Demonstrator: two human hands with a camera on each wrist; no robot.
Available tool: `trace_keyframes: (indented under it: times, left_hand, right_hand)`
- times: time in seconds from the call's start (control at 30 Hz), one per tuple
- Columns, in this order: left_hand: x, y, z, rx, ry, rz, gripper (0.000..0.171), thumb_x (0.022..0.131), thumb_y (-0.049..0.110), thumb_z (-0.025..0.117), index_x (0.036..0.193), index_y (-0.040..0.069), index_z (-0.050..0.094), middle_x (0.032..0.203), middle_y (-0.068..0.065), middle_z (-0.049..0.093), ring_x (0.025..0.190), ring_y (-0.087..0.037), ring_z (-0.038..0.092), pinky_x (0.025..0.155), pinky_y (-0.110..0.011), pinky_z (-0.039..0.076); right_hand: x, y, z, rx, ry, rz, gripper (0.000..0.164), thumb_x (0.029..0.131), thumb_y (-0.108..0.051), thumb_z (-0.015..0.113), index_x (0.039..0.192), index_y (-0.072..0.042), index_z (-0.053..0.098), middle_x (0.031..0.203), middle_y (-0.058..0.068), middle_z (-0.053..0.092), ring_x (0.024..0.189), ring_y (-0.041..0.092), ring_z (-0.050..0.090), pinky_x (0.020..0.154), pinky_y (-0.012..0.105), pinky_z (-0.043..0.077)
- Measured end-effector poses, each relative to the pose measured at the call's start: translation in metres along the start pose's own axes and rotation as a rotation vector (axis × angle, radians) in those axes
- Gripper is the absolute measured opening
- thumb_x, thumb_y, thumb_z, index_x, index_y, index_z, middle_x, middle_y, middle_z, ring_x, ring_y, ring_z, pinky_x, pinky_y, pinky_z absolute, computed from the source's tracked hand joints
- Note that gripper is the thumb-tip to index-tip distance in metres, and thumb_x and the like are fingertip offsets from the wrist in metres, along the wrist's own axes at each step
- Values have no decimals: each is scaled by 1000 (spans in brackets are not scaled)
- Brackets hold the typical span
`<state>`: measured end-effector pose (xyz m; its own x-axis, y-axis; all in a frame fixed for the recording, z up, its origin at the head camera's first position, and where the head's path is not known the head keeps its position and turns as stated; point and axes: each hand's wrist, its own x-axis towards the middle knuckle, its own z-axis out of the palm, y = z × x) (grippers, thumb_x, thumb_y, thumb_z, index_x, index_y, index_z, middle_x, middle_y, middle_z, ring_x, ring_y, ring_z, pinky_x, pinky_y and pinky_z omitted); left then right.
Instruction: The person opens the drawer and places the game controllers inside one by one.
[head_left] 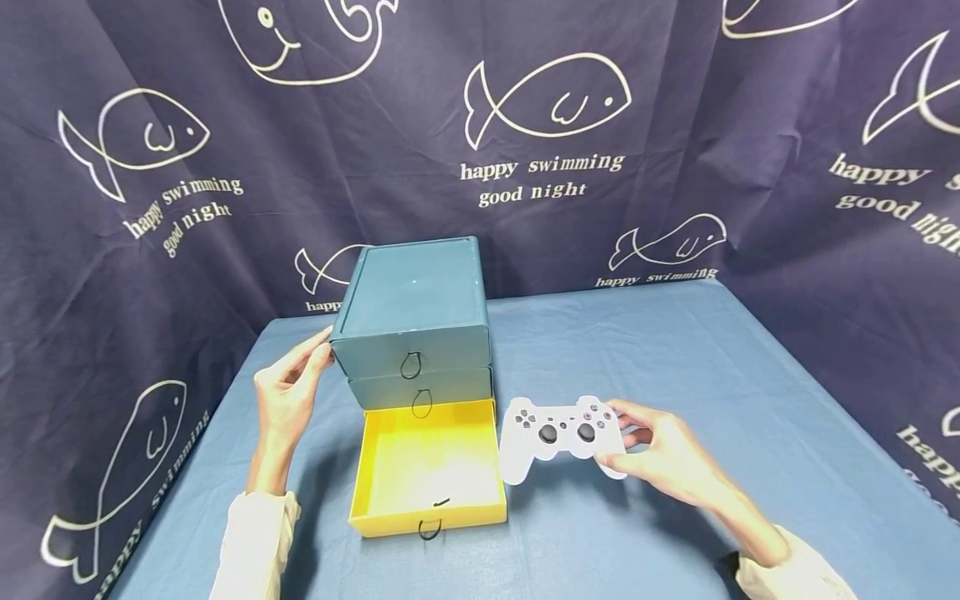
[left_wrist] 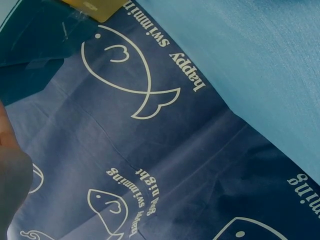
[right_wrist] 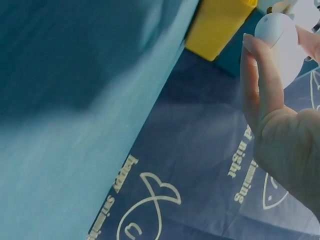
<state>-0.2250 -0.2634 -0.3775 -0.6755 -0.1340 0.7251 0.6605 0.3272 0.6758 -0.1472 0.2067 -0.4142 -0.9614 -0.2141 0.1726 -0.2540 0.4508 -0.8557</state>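
A white game controller (head_left: 562, 425) is held above the table, just right of the yellow drawer, its sticks and buttons facing up. My right hand (head_left: 667, 454) pinches its right grip between thumb and fingers; the right wrist view shows the same hand (right_wrist: 285, 120) on the controller (right_wrist: 287, 55). The blue drawer box (head_left: 412, 287) stands at the centre-left with its yellow bottom drawer (head_left: 431, 521) pulled out. Against the box's left side, near the upper front corner, my left hand (head_left: 288, 387) rests with its fingers extended. Only part of that hand (left_wrist: 10, 170) appears in the left wrist view.
Two closed blue drawer fronts (head_left: 442, 383) with black loop pulls sit above the yellow drawer. A blue cloth covers the table (head_left: 637, 350). Behind and at the sides hangs a dark curtain (head_left: 540, 233) printed with white fish and lettering.
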Motion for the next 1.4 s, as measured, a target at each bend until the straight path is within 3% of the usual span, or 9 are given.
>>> trace_keyframes:
  times: [0.4,0.67,1.1,1.4]
  left_hand:
    - [1,0,2,-7,2,7,31,94,-11,69,123,-3,74,99,6,76,81,-8,73,83,-18,55]
    - [1,0,1,-5,10,8,31,94,-11,69,123,-3,74,99,6,77,82,-8,73,83,-18,55]
    - [0,1,1,13,19,-2,30,94,-9,69,123,-2,74,98,9,76,82,-3,72,82,-17,54]
    - [-1,0,1,7,17,-12,30,94,-9,69,123,-3,74,98,8,76,82,-4,72,83,-17,54]
  right_hand:
    - [13,-20,27,21,-53,-5,65,76,-11,87,134,5,62,106,11,70,83,20,71,65,30,57]
    - [18,-36,42,35,-86,36,64,75,-12,87,134,1,64,107,9,69,83,18,71,65,30,57]
    - [27,-52,64,44,-114,7,68,73,-10,86,135,3,63,106,9,69,80,16,69,62,29,56]
    - [36,-62,77,13,-153,-4,57,73,-9,84,128,-3,68,102,7,67,80,19,68,64,30,56]
